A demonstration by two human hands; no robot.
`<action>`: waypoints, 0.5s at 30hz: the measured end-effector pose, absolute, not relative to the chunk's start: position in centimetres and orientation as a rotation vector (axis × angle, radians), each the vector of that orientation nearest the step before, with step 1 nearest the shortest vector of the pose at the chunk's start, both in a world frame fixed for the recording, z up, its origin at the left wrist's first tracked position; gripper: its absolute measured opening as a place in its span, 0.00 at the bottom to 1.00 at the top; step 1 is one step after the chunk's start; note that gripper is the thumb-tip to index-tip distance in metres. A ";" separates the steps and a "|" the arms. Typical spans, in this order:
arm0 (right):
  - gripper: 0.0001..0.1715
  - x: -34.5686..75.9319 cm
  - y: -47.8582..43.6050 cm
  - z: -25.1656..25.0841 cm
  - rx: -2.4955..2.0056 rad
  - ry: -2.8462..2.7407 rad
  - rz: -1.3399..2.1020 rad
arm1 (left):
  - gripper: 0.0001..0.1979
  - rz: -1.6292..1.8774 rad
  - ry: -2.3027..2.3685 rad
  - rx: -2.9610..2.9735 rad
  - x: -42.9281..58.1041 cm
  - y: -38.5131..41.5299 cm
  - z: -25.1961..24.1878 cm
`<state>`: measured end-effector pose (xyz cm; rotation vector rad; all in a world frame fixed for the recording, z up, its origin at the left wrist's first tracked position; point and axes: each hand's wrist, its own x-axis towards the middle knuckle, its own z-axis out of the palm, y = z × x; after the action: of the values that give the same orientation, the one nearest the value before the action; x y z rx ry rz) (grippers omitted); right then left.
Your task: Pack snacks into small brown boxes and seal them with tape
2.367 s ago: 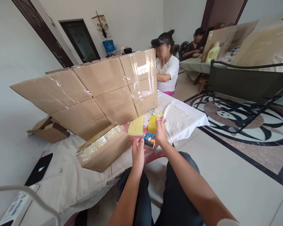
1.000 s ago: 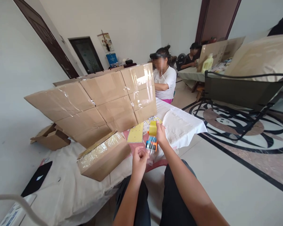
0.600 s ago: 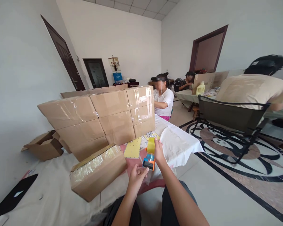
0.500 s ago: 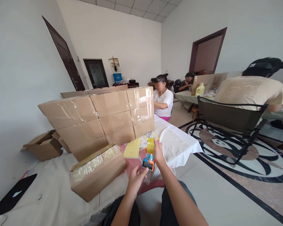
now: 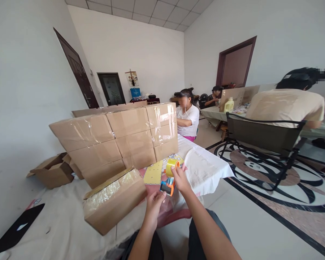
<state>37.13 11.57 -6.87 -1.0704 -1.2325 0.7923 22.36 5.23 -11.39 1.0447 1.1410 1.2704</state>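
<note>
My right hand point(image 5: 181, 178) is wrapped round the side of a tape dispenser point(image 5: 167, 188), which has an orange frame and a blue and black lower end. A wide yellow roll of tape point(image 5: 172, 167) sits at its top. At the lower end, the fingers of my left hand point(image 5: 155, 200) are pinched together against the dispenser's edge; whether they grip the tape's end cannot be made out. Left of my hands, a long cardboard box point(image 5: 117, 206) with shiny clear tape over its top rests on the cloth-covered table point(image 5: 67, 220).
Stacked taped cartons point(image 5: 132, 141) form a wall behind the box. An opened carton point(image 5: 52, 173) lies at far left. Yellow patterned sheets point(image 5: 154, 172) lie beyond my hands. A person in white point(image 5: 188, 119) sits past the stack; another sits in a dark chair point(image 5: 262, 141) at right.
The tape dispenser has turned in my right hand, showing more of the roll's orange side, and shifted slightly left. My left hand has moved a little left with it. The view has tilted slightly upward.
</note>
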 end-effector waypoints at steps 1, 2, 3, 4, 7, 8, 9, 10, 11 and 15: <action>0.33 37.1 11.6 -7.0 -1.068 -1.281 0.763 | 0.30 1.262 1.151 1.044 22.3 5.2 -11.2; 0.33 37.0 11.6 -7.0 -1.067 -1.311 0.725 | 0.30 1.245 1.159 1.047 22.2 5.1 -11.0; 0.33 36.9 11.6 -7.2 -1.067 -1.318 0.684 | 0.30 1.215 1.164 1.056 22.1 5.0 -10.8; 0.33 36.9 11.7 -7.3 -1.067 -1.306 0.652 | 0.30 1.177 1.165 1.069 22.0 5.0 -10.5; 0.33 37.0 12.0 -7.5 -1.071 -1.288 0.595 | 0.30 1.055 1.161 1.117 21.6 4.7 -9.7; 0.33 37.1 12.1 -7.6 -1.074 -1.288 0.592 | 0.30 1.026 1.160 1.132 21.5 4.6 -9.5; 0.34 37.2 12.2 -7.7 -1.078 -1.286 0.595 | 0.30 1.004 1.159 1.146 21.4 4.5 -9.2; 0.34 37.2 12.4 -7.7 -1.084 -1.284 0.599 | 0.31 0.989 1.158 1.159 21.3 4.4 -9.1; 0.35 37.3 12.6 -7.8 -1.091 -1.279 0.606 | 0.31 0.979 1.157 1.173 21.3 4.4 -9.0; 0.36 37.2 13.2 -8.1 -1.122 -1.227 0.630 | 0.32 0.974 1.157 1.229 21.2 4.2 -8.9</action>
<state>37.22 13.22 -8.14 -1.1222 -1.2271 0.6296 21.23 4.22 -8.87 1.2288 1.1572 0.9743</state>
